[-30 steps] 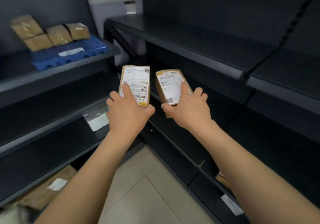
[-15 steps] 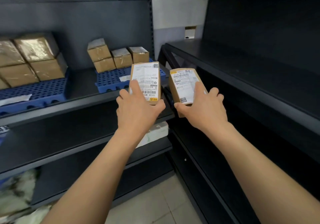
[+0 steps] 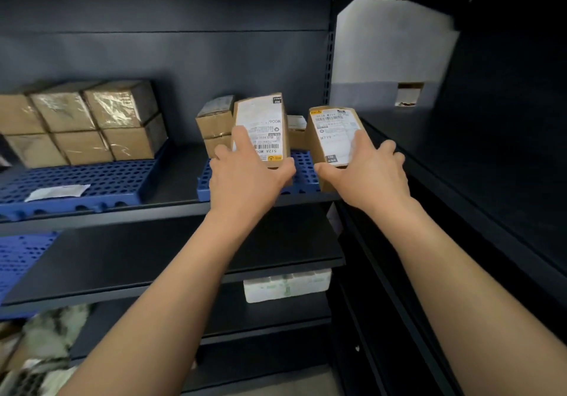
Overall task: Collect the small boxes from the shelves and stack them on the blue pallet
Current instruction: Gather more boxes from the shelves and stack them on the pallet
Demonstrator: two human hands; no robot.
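My left hand (image 3: 248, 177) grips a small cardboard box with a white shipping label (image 3: 264, 125), held upright. My right hand (image 3: 368, 177) grips a second labelled small box (image 3: 329, 133), tilted a little to the right. Both boxes hover just over the front of a small blue pallet (image 3: 303, 168) on the middle shelf. At the back of that pallet stands a stack of two small brown boxes (image 3: 214, 125), and another box (image 3: 296, 134) shows between the two that I hold.
A larger blue pallet (image 3: 92, 181) to the left carries several taped brown boxes (image 3: 92, 122) and a white slip of paper. Dark shelves run below and along the right side. A white foam package (image 3: 287, 285) lies on a lower shelf.
My view has swung left and closer to the shelf. Both hands have carried their boxes forward, so they now hang over the small blue pallet.
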